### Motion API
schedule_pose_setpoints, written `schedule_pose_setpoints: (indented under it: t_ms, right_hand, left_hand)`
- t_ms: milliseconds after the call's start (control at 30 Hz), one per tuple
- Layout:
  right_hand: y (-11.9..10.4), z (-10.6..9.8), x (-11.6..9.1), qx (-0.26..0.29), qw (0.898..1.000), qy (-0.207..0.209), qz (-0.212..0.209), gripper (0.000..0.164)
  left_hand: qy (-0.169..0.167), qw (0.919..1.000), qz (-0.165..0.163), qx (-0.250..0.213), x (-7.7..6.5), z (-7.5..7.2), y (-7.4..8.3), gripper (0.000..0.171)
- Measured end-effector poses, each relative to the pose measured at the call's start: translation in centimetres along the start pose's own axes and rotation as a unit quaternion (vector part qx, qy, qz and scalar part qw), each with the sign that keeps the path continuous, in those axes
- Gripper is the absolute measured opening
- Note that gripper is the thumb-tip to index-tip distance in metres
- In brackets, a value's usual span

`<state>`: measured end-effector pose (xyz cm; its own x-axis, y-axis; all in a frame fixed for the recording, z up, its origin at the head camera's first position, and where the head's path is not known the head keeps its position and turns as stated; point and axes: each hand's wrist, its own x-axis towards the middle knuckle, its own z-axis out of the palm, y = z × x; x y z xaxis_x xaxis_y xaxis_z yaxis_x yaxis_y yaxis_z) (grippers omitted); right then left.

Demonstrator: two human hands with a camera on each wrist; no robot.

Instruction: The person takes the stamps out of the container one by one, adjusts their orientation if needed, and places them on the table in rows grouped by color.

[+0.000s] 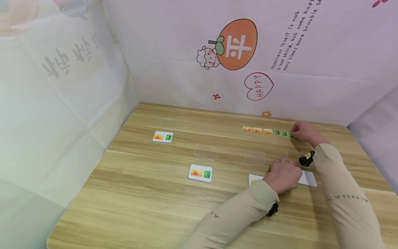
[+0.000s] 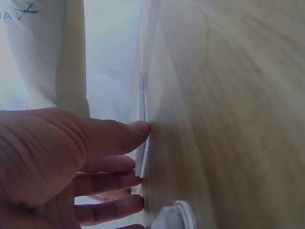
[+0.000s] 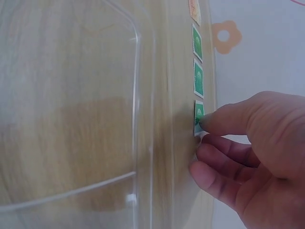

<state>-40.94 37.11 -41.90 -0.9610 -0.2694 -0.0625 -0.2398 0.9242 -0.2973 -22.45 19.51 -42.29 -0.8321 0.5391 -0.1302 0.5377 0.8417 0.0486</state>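
Observation:
At the table's far right my right hand [image 1: 306,133] pinches the end green stamp [image 3: 198,117] in a row of small stamps, its thumb over one corner. In the right wrist view two more green stamps [image 3: 198,78] lie flat beyond it. My left hand [image 1: 284,174] holds a white card [image 1: 308,178] at the front right. Its thumb [image 2: 136,131] and fingers meet the card's thin edge in the left wrist view. Left of that hand lies another card [image 1: 254,179], partly hidden, with some orange showing.
Orange stamps [image 1: 257,130] continue the row leftward. Two cards, one at middle [image 1: 200,173] and one at far left [image 1: 163,136], each bear an orange and a green stamp. Clear plastic covers [image 1: 206,153] lie behind the cards. A printed cloth [image 1: 174,69] hangs behind the table.

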Motion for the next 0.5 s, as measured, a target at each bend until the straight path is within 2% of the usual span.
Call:
schedule_pose_setpoints:
  t_ms: [333, 500]
  right_hand:
    - [0.18, -0.28, -0.44, 0.013, 1.0, -0.014, 0.006, 0.016]
    - [0.57, -0.23, -0.58, 0.036, 0.999, -0.015, 0.007, 0.017]
  left_hand:
    - [-0.009, 1.0, 0.003, 0.0, 0.22, 0.11, -0.14, 0.015]
    - [-0.014, 0.9999, 0.006, -0.005, 0.14, 0.03, -0.33, 0.014]
